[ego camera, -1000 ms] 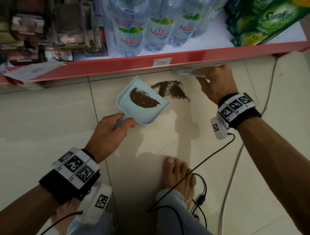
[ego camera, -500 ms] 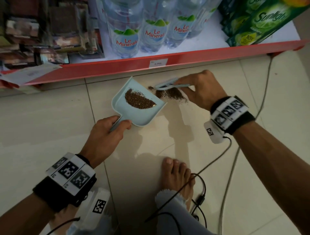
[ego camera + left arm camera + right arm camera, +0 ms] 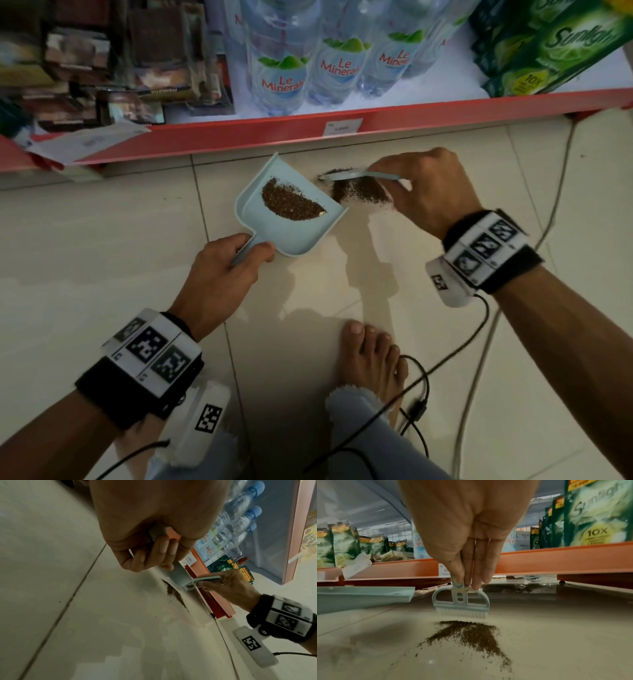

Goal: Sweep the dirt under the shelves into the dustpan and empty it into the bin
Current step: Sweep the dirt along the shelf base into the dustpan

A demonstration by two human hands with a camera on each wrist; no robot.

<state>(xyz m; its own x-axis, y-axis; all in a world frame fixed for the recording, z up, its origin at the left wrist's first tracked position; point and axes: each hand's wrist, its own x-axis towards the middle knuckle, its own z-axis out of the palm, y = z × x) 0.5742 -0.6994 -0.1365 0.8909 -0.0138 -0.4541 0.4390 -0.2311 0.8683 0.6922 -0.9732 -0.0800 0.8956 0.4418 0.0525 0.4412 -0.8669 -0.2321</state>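
A pale blue dustpan (image 3: 291, 236) lies on the tiled floor below the red shelf edge (image 3: 274, 137), with a crescent of brown dirt (image 3: 291, 202) inside it. My left hand (image 3: 226, 274) grips its handle. Right of the pan's open lip lies a loose pile of dirt (image 3: 359, 192) on the floor. My right hand (image 3: 428, 192) pinches the handle of a small pale blue brush (image 3: 356, 175) over that pile. In the right wrist view the brush (image 3: 462, 601) hangs bristles down just behind the dirt pile (image 3: 471, 638), with the dustpan (image 3: 363, 596) to its left.
Water bottles (image 3: 284, 72) and green detergent packs (image 3: 548, 48) fill the bottom shelf. A price tag (image 3: 342, 126) sits on the shelf edge. My bare foot (image 3: 373, 359) and black cables (image 3: 421, 383) lie on the floor behind the pan. No bin is in view.
My right hand has come back from under the shelf edge toward me, bringing the brush over the loose dirt. The dustpan and my left hand have hardly moved.
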